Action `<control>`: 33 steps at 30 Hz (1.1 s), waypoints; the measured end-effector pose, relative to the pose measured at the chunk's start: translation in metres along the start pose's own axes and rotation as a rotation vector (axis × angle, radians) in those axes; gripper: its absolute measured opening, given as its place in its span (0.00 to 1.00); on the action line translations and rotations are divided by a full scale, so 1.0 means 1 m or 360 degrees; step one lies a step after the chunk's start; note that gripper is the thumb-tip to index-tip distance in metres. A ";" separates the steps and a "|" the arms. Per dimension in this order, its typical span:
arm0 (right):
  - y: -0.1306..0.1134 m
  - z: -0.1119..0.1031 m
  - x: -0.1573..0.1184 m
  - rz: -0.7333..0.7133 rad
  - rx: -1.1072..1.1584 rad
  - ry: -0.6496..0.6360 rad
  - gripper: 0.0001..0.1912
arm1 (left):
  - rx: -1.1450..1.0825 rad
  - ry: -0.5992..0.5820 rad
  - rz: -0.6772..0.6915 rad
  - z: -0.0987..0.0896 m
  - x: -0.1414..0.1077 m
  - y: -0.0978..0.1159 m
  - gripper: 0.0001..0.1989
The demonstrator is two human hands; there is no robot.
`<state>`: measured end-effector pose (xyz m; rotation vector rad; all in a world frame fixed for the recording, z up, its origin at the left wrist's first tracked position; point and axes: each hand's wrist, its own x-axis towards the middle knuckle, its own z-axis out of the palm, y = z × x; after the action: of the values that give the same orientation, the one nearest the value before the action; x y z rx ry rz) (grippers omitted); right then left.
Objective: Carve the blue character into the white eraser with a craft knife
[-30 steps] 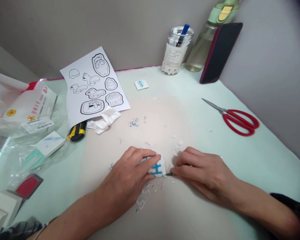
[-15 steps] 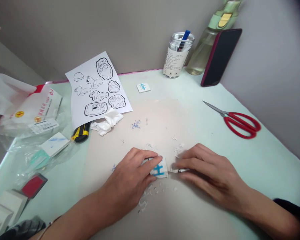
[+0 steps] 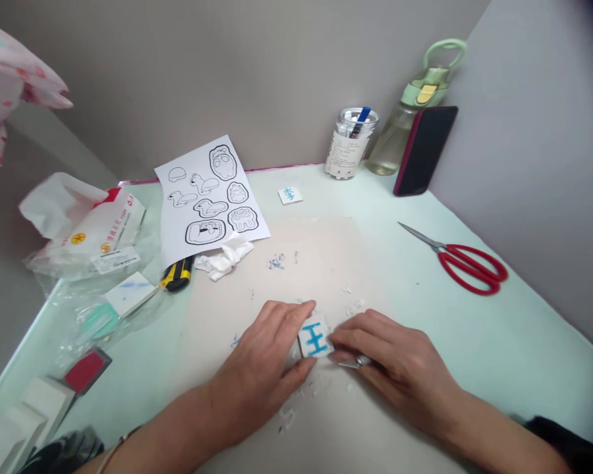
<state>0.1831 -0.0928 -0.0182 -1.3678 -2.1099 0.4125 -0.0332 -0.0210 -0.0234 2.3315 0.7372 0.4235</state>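
Observation:
A small white rubber block (image 3: 314, 338) with blue marks on its face lies on the beige mat. My left hand (image 3: 269, 352) grips it from the left, thumb at the near edge and fingers at the far edge. At its right edge, the fingertips of my right hand (image 3: 395, 355) touch or nearly touch the block. A craft knife (image 3: 360, 361) with a silvery collar is tucked in that hand, its short blade pointing left below the fingers. Most of the knife's handle is hidden. White shavings (image 3: 356, 307) lie scattered around the block.
Red-handled scissors (image 3: 469, 266) lie at right. Behind stand a phone (image 3: 426, 151), a bottle (image 3: 388, 141) and a pen jar (image 3: 346, 155). A second marked block (image 3: 290, 195) lies farther back. At left are a printed sheet (image 3: 212, 197), a yellow-black cutter (image 3: 178, 274) and a red ink pad (image 3: 86, 370).
My right hand has come in to the block's right edge, and the knife blade has drawn away from it, toward me. The block has turned slightly. The camera view has tilted up.

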 end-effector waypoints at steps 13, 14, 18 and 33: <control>-0.010 0.001 0.002 0.0179 0.0040 -0.0152 0.13 | 0.0055 0.0117 0.0127 0.003 -0.004 0.001 0.31; -0.010 0.000 0.002 0.0221 0.0074 -0.0176 0.12 | 0.0018 0.0108 0.0124 0.002 -0.004 0.001 0.31; -0.008 -0.004 0.004 0.0434 0.0213 -0.0201 0.07 | -0.0355 0.0179 0.0040 0.002 -0.003 -0.002 0.33; -0.054 -0.033 0.015 0.0534 0.0691 -0.0081 0.16 | -0.1123 0.0556 -0.0085 -0.024 -0.013 0.047 0.25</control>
<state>0.1600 -0.1035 0.0412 -1.4496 -1.6897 0.9863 -0.0361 -0.0474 0.0242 1.5888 0.6648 0.9149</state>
